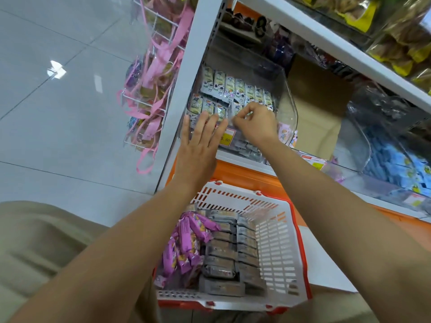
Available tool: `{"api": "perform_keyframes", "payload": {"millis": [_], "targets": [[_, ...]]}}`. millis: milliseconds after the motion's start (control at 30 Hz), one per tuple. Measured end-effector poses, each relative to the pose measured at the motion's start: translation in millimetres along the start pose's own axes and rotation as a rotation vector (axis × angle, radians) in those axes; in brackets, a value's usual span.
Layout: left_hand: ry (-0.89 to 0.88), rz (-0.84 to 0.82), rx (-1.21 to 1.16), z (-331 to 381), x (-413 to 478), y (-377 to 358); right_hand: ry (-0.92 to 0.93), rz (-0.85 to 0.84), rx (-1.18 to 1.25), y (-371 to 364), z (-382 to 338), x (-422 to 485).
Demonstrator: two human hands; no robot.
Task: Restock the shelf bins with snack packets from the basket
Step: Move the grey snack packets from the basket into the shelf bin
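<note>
1. Progress looks partial: the clear shelf bin (288, 96) at the shelf's left end already holds two rows of upright grey snack packets (235, 89).
2. Much remains, judging by the white basket (277, 243) below, still stacked with grey packets (224, 255) and purple packets (186, 241).
3. The left hand (198, 145) lies flat, fingers spread, against the bin's front edge.
4. The right hand (255, 123) pinches fingertips together at the front row; what it holds cannot be told.

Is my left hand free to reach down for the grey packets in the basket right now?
Probably yes. The left hand is open and flat at the bin front, holding nothing, and the grey packets lie uncovered in the open-topped basket below it.
</note>
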State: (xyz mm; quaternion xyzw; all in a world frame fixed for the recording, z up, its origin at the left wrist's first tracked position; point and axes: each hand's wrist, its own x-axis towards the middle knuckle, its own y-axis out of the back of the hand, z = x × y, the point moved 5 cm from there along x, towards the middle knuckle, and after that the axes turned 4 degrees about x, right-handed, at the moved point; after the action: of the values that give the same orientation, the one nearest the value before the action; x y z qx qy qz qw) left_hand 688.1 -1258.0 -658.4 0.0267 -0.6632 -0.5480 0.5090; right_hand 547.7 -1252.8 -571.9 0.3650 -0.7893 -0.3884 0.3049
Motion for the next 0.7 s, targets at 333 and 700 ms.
{"api": "perform_keyframes", "payload": {"millis": [333,700], "targets": [[0.023,-0.126,0.013,2.7,-2.0,11.6,0.144,0.015,0.212,18.0,8.0,-17.9],[-0.211,-0.15,0.033,71.5,-38.3,9.4,0.192,0.064,0.417,28.5,97.1,-118.8]]}}
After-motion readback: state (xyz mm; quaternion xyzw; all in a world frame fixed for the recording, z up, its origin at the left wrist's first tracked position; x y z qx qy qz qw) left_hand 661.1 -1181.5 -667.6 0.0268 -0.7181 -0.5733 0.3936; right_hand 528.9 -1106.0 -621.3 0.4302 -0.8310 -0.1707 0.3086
